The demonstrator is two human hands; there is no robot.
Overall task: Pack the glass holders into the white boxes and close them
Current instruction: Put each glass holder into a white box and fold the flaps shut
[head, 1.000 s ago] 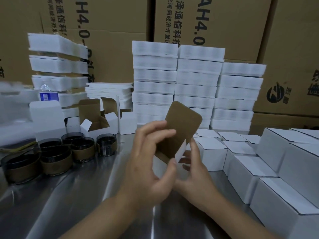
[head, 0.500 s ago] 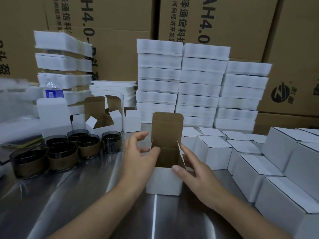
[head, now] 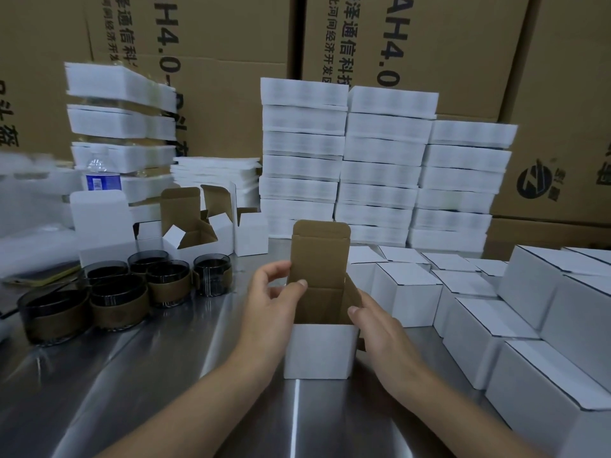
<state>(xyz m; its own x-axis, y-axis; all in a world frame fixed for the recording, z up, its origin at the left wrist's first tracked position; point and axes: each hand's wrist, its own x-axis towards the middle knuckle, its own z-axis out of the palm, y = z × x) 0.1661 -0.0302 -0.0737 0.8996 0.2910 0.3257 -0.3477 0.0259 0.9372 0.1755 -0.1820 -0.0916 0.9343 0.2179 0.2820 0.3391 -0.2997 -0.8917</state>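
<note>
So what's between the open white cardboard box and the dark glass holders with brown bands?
Just the left hand, gripping the box, then bare metal table, in the head view.

A wall of big brown cardboard cartons [head: 231, 104] closes off the whole back of the scene, stacked edge to edge with dark seams between them. Black Chinese characters and the marking "AH4.0" [head: 391, 38] run sideways down their faces, and the carton at the far right bears a round black logo [head: 537, 181]. In front lies a brushed stainless-steel table [head: 148, 391], its surface streaked with pale reflections of soft overhead light. A clear water bottle [head: 99, 175] with a blue label stands at the left rear of the table
</note>
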